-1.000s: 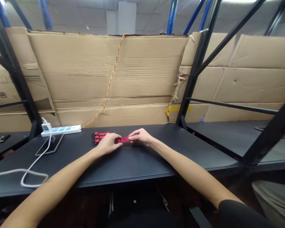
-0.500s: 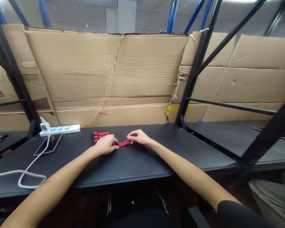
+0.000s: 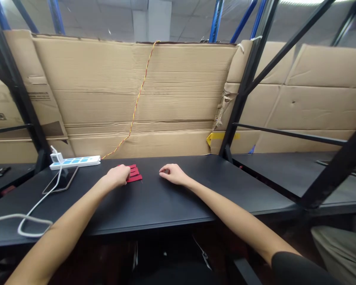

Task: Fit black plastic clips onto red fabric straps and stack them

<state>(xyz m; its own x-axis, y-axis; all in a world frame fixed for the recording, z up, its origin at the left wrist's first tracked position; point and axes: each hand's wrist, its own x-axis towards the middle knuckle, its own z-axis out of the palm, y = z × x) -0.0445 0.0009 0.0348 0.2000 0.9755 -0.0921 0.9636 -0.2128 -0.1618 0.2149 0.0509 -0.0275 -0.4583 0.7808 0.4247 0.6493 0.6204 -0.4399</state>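
Note:
Several red straps (image 3: 134, 173) lie side by side on the black tabletop (image 3: 154, 209). My left hand (image 3: 118, 176) is closed at their left end, its fingers on a red strap. That hand covers the black buckles at this end, so its exact grip is hidden. To the right of the straps, my right hand (image 3: 174, 174) rests low over the table. Its fingers are loosely curled, a gap shows between thumb and forefinger, and nothing is visible in them.
A white power strip (image 3: 87, 160) with a plugged-in charger stands at the back left. Beside it lies a phone-like dark device (image 3: 61, 180); a white cable (image 3: 32, 215) loops at the left. Cardboard (image 3: 178, 99) walls the back, and black rack posts (image 3: 240, 95) flank the table.
My right hand has let go of the red strap's free end. The left hand moved left onto the buckle end, and that strap now lies in line with the others.

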